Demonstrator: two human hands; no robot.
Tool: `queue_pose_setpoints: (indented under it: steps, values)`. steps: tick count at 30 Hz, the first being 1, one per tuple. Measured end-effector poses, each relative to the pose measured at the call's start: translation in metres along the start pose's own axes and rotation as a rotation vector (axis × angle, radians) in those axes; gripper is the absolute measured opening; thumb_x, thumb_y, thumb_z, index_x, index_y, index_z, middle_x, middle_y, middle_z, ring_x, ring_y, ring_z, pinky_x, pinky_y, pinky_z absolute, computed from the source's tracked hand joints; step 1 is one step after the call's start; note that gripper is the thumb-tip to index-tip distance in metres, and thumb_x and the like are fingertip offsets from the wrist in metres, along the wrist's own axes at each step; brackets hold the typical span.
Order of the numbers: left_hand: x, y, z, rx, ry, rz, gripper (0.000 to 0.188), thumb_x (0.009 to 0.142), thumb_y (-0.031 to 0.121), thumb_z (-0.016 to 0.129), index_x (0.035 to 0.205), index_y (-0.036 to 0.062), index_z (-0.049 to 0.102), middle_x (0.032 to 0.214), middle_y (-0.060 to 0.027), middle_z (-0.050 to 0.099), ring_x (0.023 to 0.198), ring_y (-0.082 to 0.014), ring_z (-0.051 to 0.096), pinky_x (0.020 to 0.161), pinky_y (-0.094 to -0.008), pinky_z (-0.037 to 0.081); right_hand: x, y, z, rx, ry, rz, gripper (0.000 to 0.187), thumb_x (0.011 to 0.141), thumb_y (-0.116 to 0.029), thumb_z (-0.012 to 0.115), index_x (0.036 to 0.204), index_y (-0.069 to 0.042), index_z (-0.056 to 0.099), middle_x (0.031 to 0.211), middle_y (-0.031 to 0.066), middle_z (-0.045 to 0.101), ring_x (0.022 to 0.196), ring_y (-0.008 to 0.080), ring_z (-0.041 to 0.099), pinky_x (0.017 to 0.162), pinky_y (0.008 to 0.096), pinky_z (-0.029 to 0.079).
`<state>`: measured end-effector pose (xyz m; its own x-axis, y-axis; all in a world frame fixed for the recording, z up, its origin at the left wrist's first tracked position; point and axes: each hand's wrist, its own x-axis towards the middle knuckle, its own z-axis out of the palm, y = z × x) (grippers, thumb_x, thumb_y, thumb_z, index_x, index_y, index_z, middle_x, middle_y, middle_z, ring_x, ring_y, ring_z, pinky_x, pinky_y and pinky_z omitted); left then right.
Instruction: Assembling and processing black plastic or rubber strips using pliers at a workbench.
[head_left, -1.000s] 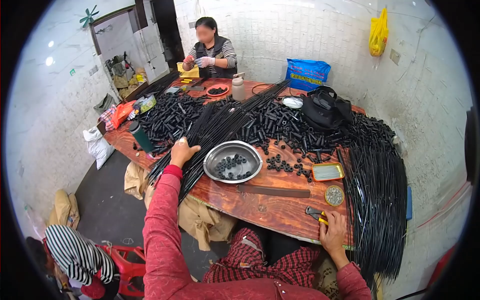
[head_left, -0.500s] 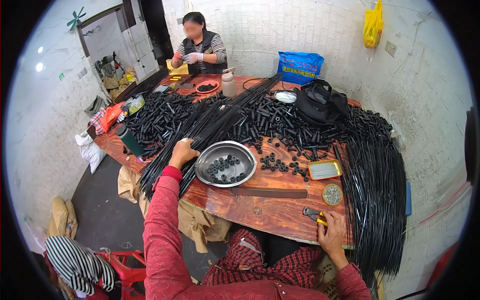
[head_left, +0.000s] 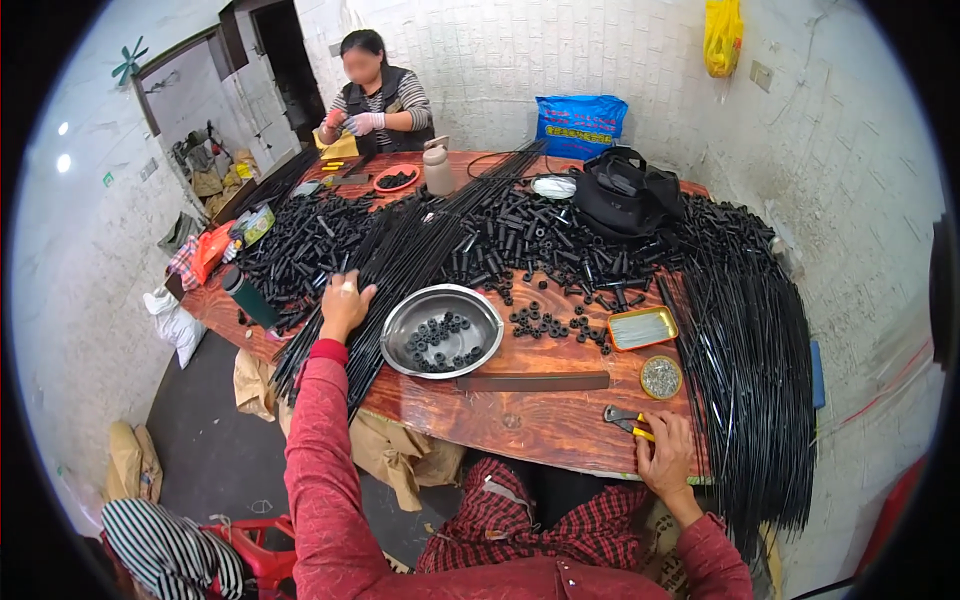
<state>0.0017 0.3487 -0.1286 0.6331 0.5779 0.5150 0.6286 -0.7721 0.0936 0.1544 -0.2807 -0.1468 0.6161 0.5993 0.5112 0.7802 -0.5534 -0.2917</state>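
My left hand [head_left: 344, 305] rests with fingers spread on a long bundle of thin black rods [head_left: 400, 255] that runs diagonally across the wooden table [head_left: 520, 415]. Just right of it sits a round metal bowl [head_left: 441, 330] holding several small black rings. My right hand [head_left: 667, 450] lies at the table's near edge, fingers over the yellow handles of a pair of pliers [head_left: 627, 420]. A flat dark metal bar [head_left: 535, 381] lies between the bowl and the pliers.
Heaps of black tube fittings [head_left: 560, 245] cover the middle. More black rods [head_left: 750, 370] hang off the right side. A yellow tray [head_left: 643, 328], a small round tin [head_left: 661, 377], a black bag [head_left: 625, 195] and a dark bottle [head_left: 240, 293] stand around. Another person [head_left: 372, 95] works at the far end.
My left hand went from gripping the rod bundle half a second ago to lying spread on it. My right hand stays by the pliers. The view has shifted slightly.
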Motion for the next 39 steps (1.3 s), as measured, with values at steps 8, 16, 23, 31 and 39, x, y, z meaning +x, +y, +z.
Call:
queue_pose_setpoints:
  steps: [8, 16, 23, 31, 39]
  values:
    - [-0.003, -0.001, 0.021, -0.004, 0.171, 0.12, 0.052, 0.088, 0.028, 0.072, 0.133, 0.0068, 0.06, 0.12, -0.0196, 0.062, 0.11, -0.0398, 0.059, 0.094, -0.0503, 0.048, 0.0, 0.006, -0.002, 0.027, 0.045, 0.087, 0.039, 0.083, -0.016, 0.072, 0.12, -0.007, 0.065, 0.114, 0.012, 0.06, 0.106, 0.0346, 0.057, 0.09, 0.046, 0.047]
    - [-0.052, 0.213, -0.114, -0.706, 0.036, 0.437, 0.024, 0.094, 0.003, 0.057, 0.117, -0.0005, 0.064, 0.116, -0.0169, 0.063, 0.108, -0.0319, 0.061, 0.097, -0.041, 0.047, -0.009, 0.021, 0.002, 0.05, 0.079, 0.029, 0.041, 0.086, -0.022, 0.072, 0.125, -0.011, 0.063, 0.114, 0.0099, 0.058, 0.105, 0.0312, 0.058, 0.087, 0.0436, 0.049]
    - [-0.203, 0.351, -0.098, -1.069, -0.24, 0.584, 0.013, 0.092, 0.001, 0.064, 0.103, 0.0026, 0.07, 0.1, -0.0125, 0.068, 0.093, -0.0253, 0.066, 0.082, -0.0351, 0.052, -0.015, 0.025, 0.004, 0.039, 0.11, -0.019, 0.041, 0.086, -0.021, 0.072, 0.124, -0.01, 0.062, 0.116, 0.0107, 0.056, 0.105, 0.031, 0.057, 0.088, 0.0442, 0.049]
    - [-0.241, 0.34, -0.039, -1.234, -0.457, 0.239, 0.014, 0.1, 0.009, 0.06, 0.108, 0.001, 0.069, 0.097, -0.0041, 0.063, 0.085, -0.0124, 0.059, 0.077, -0.027, 0.048, 0.015, 0.091, -0.071, -0.258, 0.359, 0.195, 0.016, 0.084, -0.009, 0.066, 0.1, -0.009, 0.065, 0.095, 0.0098, 0.059, 0.088, 0.0304, 0.061, 0.068, 0.0419, 0.053]
    - [-0.239, 0.348, -0.05, -1.224, -0.431, 0.294, 0.014, 0.1, 0.007, 0.059, 0.107, 0.0003, 0.069, 0.096, -0.0037, 0.062, 0.082, -0.0107, 0.058, 0.074, -0.0255, 0.048, 0.013, 0.144, -0.071, -0.385, 0.038, 0.442, 0.019, 0.084, -0.021, 0.074, 0.093, -0.005, 0.068, 0.099, 0.0131, 0.065, 0.094, 0.0338, 0.065, 0.078, 0.0459, 0.055]
